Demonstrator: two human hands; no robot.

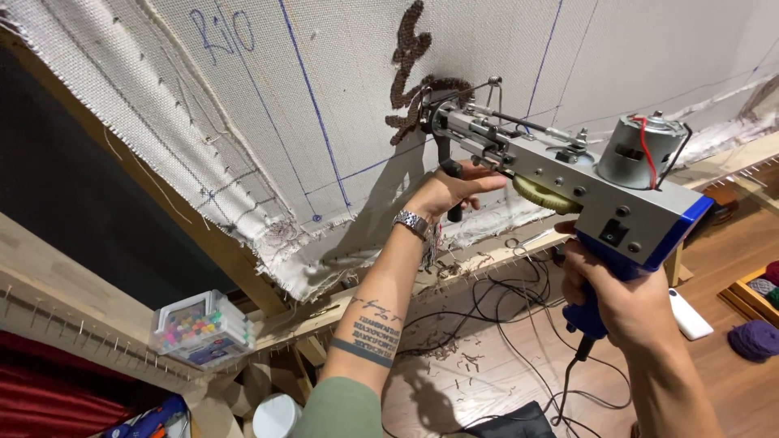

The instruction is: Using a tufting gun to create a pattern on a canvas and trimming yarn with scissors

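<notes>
Tufting gun (560,174), grey body and blue grip, nose pressed into the stretched backing cloth (341,89) at the brown tufted patch (410,77). Right hand (629,304) clenched round the blue pistol grip; left hand (450,191) wrapped on the black front handle. Best kept square to the cloth with steady pressure. Open cloth lies above and right inside the blue lines; wooden frame (219,243) and frayed edge sit below left, cables (503,316) underneath.

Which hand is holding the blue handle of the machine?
The right hand grips the blue handle at the back; the left hand, the one with the wristwatch, holds the black front grip.
</notes>
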